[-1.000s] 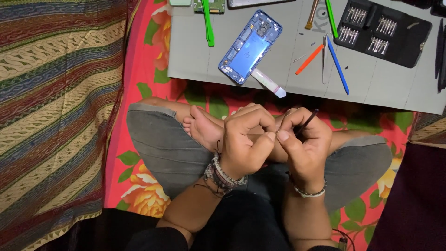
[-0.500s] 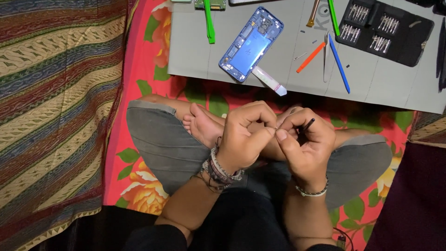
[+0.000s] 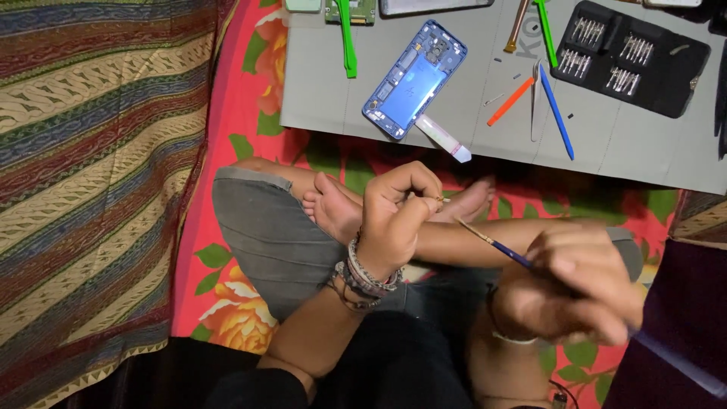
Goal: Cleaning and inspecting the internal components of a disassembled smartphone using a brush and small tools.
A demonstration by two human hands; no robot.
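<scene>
We see the left hand [image 3: 394, 220] curled shut, pinching something too small to make out above the crossed legs. The blurred right hand [image 3: 579, 284], lower right, grips a thin blue-handled tool [image 3: 492, 242] whose tip points toward the left fingers; an opened blue phone shell [image 3: 415, 79] lies far off on the grey mat [image 3: 644, 144].

The person wears grey rolled-up trousers [image 3: 265, 235], a dark top, stacked beaded bracelets [image 3: 363, 274] on the left wrist, a thin pale band [image 3: 511, 338] on the right, feet bare.

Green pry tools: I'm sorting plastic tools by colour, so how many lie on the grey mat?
2: one green pry tool left of the blue phone frame, another beside the black bit case. More may lie beyond the frame.
</scene>
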